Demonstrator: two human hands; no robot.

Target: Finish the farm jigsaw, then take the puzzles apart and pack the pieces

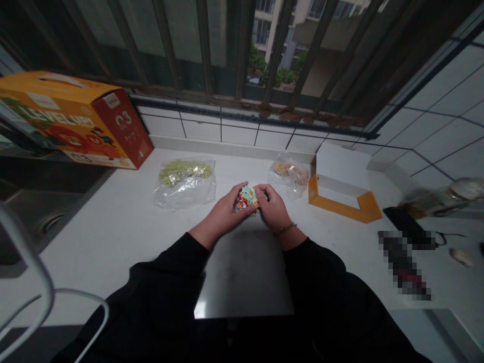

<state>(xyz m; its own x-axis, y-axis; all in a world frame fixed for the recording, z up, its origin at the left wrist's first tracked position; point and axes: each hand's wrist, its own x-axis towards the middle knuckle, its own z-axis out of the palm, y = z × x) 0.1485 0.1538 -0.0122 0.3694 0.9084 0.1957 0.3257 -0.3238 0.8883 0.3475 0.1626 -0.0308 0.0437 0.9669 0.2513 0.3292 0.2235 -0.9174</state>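
Note:
Both of my hands meet over the middle of the white counter [113,227]. My left hand [223,214] and my right hand [273,207] are closed together round a small stack of colourful puzzle pieces [247,197], which shows between the fingers. A grey board [245,272] lies on the counter just below my wrists. Black sleeves cover both forearms.
A clear bag of green pieces [184,181] lies to the left, a clear bag of orange pieces [289,174] to the right. An orange and white open box tray [342,189] sits further right. A large orange box [71,118] stands at the back left. A sink [34,212] lies left.

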